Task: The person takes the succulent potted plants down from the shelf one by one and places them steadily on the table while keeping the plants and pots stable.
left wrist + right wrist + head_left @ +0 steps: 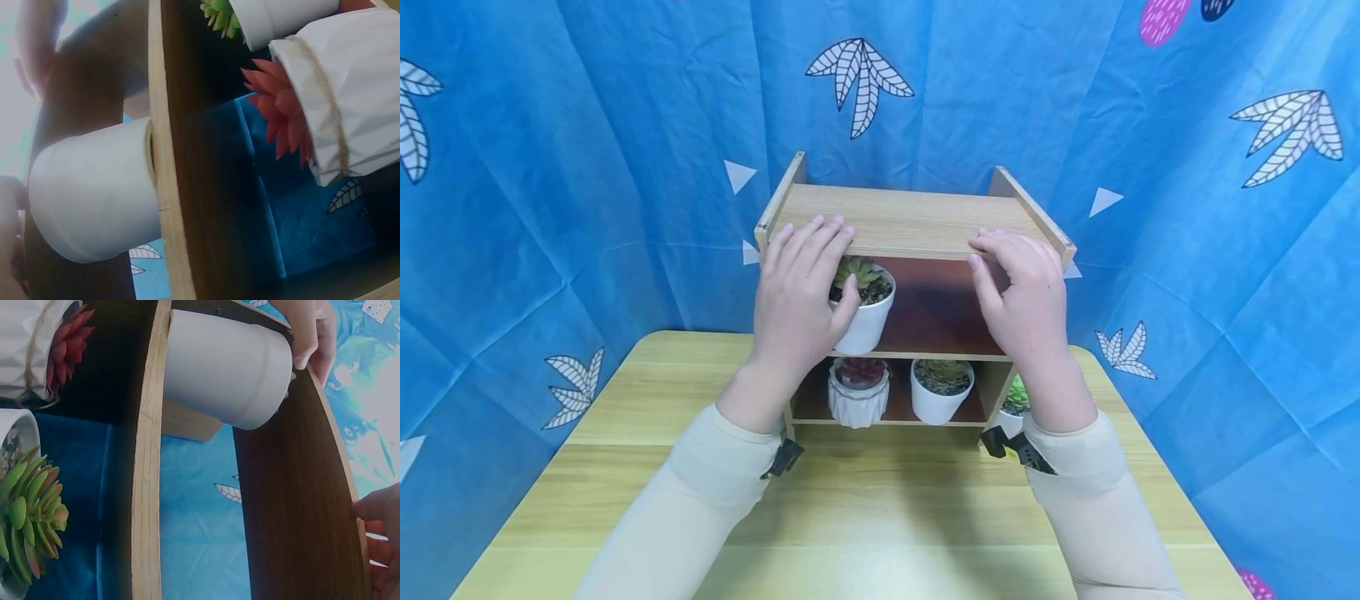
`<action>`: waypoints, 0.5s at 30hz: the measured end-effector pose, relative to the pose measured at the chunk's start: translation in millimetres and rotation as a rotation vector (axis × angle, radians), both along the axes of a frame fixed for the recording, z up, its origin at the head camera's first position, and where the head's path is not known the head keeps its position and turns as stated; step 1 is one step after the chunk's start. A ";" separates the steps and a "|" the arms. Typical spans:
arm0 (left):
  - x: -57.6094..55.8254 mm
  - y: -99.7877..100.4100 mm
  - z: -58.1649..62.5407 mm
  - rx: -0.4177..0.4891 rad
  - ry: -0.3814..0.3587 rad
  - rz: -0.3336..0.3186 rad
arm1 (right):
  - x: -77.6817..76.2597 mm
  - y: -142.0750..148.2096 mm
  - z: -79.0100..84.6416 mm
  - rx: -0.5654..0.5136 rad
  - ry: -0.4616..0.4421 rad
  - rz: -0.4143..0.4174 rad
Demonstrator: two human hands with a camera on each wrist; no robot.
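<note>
Head view: left hand (805, 287) and right hand (1026, 292) are clamping the upper front edge of the wooden shelf (910, 218) standing on the table (865, 517); three potted plants (867, 327) are already sitting inside, while a green plant (1017, 400) is apparently awaiting placement, standing outside at right.

I find shelf (910, 221) smooth, wood-grained; desk (865, 517) likewise, faintly glossy; upper pot (863, 329) smooth; cord (342, 144) rough, fibrous; backdrop (670, 167) creased cloth; my sleeves (700, 492) matt cloth.

No text or number can be read; the yellow mark (1012, 455) on the black right-wrist strap (1034, 457), lower right of centre, is too small.
</note>
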State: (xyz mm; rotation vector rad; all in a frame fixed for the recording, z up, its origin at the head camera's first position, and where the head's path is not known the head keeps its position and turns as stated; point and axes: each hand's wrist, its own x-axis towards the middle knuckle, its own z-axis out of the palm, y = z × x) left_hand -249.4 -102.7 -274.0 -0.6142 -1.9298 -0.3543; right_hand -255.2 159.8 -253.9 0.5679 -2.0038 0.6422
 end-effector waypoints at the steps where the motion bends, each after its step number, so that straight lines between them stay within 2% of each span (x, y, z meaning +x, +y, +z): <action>1: 0.0 0.1 -1.0 -0.002 0.003 0.001 | -0.1 0.1 0.0 -0.001 0.004 0.000; 15: 4.3 1.9 -20.0 0.046 -0.003 -0.018 | -2.6 -0.3 -0.5 -0.013 0.016 0.008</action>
